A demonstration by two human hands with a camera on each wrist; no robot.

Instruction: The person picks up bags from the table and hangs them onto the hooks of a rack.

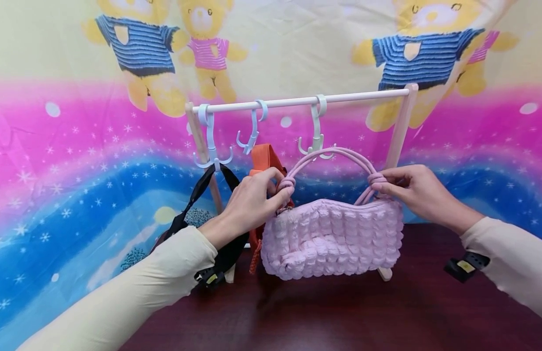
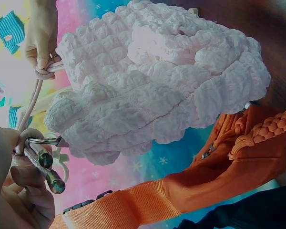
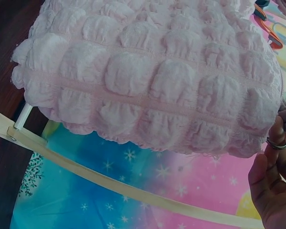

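A pink puffy handbag [image 1: 332, 241] hangs between my two hands in front of a small rack. My left hand [image 1: 253, 200] pinches the knot at the left end of its cord handle [image 1: 336, 151]; in the left wrist view metal cord tips [image 2: 55, 181] dangle beside those fingers. My right hand [image 1: 417, 192] pinches the knot at the handle's right end, close to a metal ring [image 3: 280, 143] in the right wrist view. The handle arches up near a pale green hook hanger [image 1: 316, 129]. Whether it touches the hooks I cannot tell.
The rack's white rail [image 1: 288, 102] also bears two light blue hook hangers. A black strap [image 1: 200, 187] loops over the left one. An orange bag [image 2: 248, 148] hangs behind my left hand. Below lies a dark red-brown table [image 1: 341, 317]; a printed cloth [image 1: 55, 146] forms the backdrop.
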